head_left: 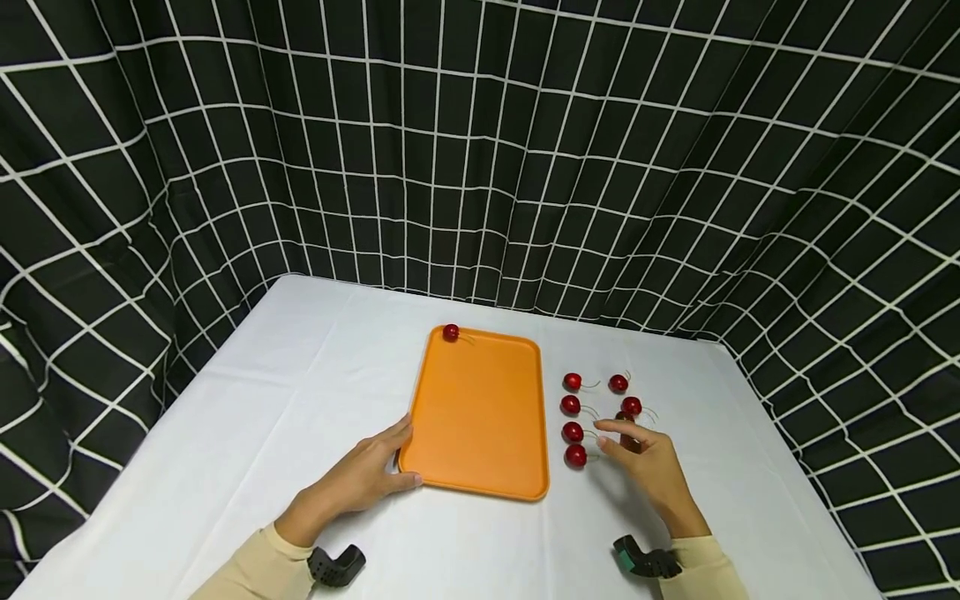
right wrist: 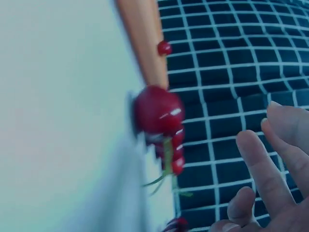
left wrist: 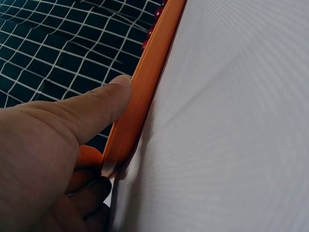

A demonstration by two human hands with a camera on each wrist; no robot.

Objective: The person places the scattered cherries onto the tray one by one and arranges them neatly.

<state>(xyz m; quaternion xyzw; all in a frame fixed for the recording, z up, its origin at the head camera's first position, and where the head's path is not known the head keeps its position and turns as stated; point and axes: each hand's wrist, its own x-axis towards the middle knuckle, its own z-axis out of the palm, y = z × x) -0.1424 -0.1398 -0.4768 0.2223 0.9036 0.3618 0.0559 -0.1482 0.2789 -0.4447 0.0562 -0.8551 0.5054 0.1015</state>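
Observation:
An orange tray (head_left: 480,408) lies on the white-covered table. My left hand (head_left: 363,471) holds its near left corner, thumb (left wrist: 120,87) against the front rim and fingers along the left side. One red cherry (head_left: 450,332) with a stem sits in the tray's far left corner. To the right of the tray, a column of cherries (head_left: 572,432) lies on the cloth, with more cherries (head_left: 618,383) farther right. Just above these hovers my right hand (head_left: 652,471), thumb and fingers apart with nothing between them. It partly hides darker cherries (head_left: 624,416) under its fingers.
A white cloth (head_left: 300,392) covers the table. Black curtains (head_left: 465,150) with a white grid stand behind and at both sides. Each wrist wears a dark band device (head_left: 337,567).

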